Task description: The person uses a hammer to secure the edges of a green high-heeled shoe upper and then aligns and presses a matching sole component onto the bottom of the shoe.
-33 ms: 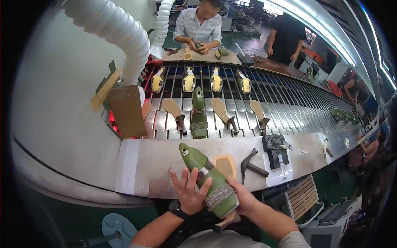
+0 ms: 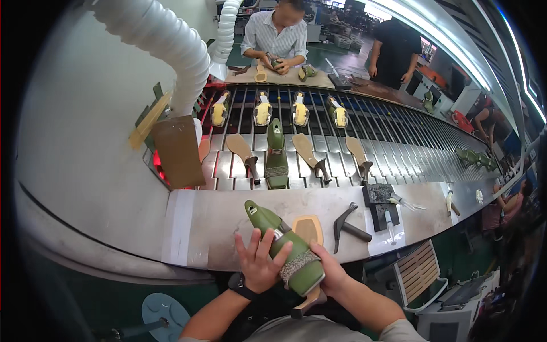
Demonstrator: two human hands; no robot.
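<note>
Over the bench in front of me, a green shoe last (image 2: 309, 276) is tilted, a glittery strap (image 2: 299, 265) across its forefoot. My right hand (image 2: 332, 272) is closed around its right side. A tan heeled sole (image 2: 308, 226) shows behind the last, its toe part above that hand and its dark heel below; the middle is hidden. My left hand (image 2: 262, 265) has its fingers spread, some of them touching the left side of the last. A hammer (image 2: 348, 228) lies on the bench to the right.
Across the slatted conveyor (image 2: 228, 171) stand another green last (image 2: 277, 157), heeled soles (image 2: 310, 155) and several yellow-bottomed lasts (image 2: 263, 111). A black block (image 2: 379, 196) and brushes sit on the bench. Opposite, a person (image 2: 276, 37) handles a shoe. A white hose (image 2: 165, 43) hangs left.
The last and sole have shifted slightly left relative to the bench, still in my right hand. My left fingers stay spread beside the last.
</note>
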